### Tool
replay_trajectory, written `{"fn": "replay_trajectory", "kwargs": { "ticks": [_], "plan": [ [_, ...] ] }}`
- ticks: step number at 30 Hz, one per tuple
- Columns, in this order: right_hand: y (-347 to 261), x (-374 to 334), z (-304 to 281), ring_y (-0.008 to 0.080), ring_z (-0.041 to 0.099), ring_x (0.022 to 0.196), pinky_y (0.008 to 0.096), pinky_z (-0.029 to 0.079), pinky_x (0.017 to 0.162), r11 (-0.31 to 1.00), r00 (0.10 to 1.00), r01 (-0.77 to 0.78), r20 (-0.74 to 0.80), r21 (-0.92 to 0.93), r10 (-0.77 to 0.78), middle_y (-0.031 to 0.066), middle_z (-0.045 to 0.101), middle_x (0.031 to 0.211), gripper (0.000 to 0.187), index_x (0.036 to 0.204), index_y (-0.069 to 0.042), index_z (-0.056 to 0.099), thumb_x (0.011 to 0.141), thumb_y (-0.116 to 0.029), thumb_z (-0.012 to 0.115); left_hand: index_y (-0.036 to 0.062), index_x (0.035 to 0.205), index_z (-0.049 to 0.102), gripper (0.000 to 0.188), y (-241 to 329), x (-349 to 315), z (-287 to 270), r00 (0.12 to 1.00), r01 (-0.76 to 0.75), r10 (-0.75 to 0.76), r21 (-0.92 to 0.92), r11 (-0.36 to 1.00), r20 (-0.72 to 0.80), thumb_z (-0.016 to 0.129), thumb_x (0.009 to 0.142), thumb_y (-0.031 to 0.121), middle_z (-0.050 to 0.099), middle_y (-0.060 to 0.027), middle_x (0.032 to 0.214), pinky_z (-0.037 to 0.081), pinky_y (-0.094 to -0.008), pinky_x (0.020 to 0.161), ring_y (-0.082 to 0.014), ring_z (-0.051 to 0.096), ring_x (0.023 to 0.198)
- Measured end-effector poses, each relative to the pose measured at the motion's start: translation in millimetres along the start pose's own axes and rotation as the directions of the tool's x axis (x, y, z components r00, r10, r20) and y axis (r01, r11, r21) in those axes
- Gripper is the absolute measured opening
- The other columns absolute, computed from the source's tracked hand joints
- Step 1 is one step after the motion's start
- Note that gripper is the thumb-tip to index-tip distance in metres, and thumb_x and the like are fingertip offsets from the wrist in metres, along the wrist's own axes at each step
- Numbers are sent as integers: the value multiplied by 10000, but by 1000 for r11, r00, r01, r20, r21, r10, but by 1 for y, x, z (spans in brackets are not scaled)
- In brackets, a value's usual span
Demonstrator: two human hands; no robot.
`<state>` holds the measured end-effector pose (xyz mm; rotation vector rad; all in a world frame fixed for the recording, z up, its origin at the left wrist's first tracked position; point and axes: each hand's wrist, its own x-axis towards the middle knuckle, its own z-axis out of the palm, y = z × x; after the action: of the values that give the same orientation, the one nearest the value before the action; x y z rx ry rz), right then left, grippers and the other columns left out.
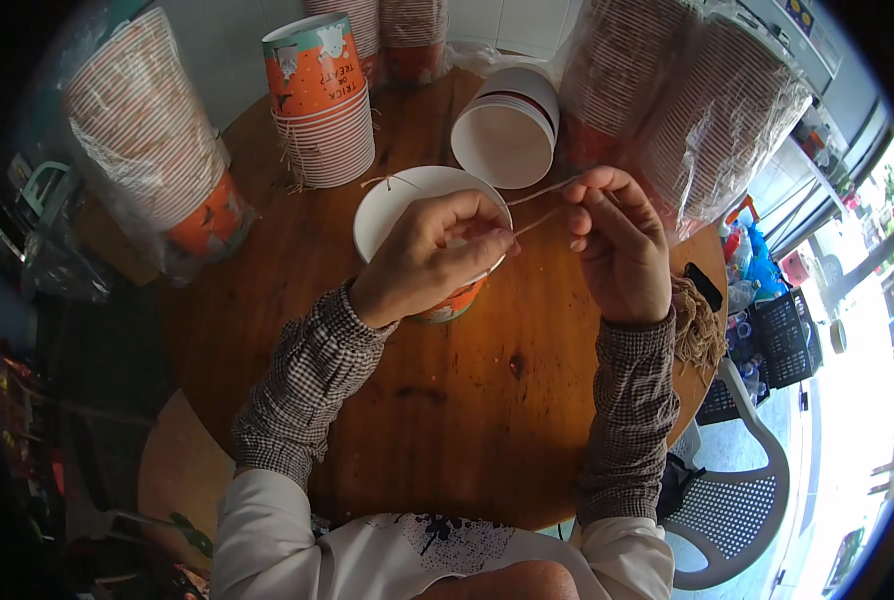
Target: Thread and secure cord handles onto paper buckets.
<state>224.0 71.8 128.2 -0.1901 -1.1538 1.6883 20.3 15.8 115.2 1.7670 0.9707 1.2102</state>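
Observation:
An orange paper bucket (387,208) with a white inside stands upright in the middle of the table, its mouth facing up. A knotted bit of cord shows at its far left rim. Over its right side, my left hand (437,250) pinches a thin light-brown cord (539,222) between thumb and fingers. My right hand (622,240) is raised to the right of the bucket, fingertips closed on the other end of the cord. Two strands run between the hands. My left hand hides part of the bucket's rim and front.
A stack of orange buckets (319,100) stands behind left, and white-lined buckets (502,145) lie on their side behind. Plastic-wrapped bucket stacks (142,130) flank the round table (417,410). A bundle of brown cords (697,325) and a dark phone-like object (704,287) lie right. A grey chair (732,515) stands beyond.

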Motion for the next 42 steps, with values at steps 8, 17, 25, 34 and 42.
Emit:
{"fn": "replay_trajectory", "kwargs": {
  "ticks": [8,17,25,34,42],
  "plan": [
    [-2,3,-11,125,628,680,236,519,572,800,995,-79,-94,-595,29,84,641,906,141,1043,19,582,925,-40,534,4,914,601,69,-7,4,6,894,-273,343,255,928,-289,633,857,27,647,-46,843,505,-248,733,-126,637,794],
    [16,-3,22,153,669,731,254,537,561,878,972,-212,1,-428,235,113,643,950,241,1123,18,517,980,-175,497,-2,930,635,81,-1,0,6,946,-206,254,235,950,-200,642,850,15,675,-43,877,501,-242,763,-110,630,824],
    [20,-3,17,84,582,673,220,462,582,823,985,-129,24,-554,171,41,624,832,185,1032,1,571,934,-155,584,-2,942,638,87,2,1,2,937,-231,293,295,927,-190,637,860,26,667,-44,873,503,-240,767,-95,627,835],
    [21,-4,17,37,505,587,186,412,519,833,997,-83,-52,-547,65,-14,582,717,111,927,-6,623,916,-115,610,12,916,625,269,4,-1,-10,948,-149,216,274,950,-234,540,968,262,627,-33,780,454,-226,679,-74,569,731],
    [18,-5,23,37,507,567,186,410,499,823,990,-135,-52,-551,128,-9,584,727,125,926,-5,604,927,-130,593,-7,798,596,279,-1,2,2,918,-187,292,359,915,-268,567,937,233,599,-75,666,458,-319,571,-192,569,580]
  ]
}}
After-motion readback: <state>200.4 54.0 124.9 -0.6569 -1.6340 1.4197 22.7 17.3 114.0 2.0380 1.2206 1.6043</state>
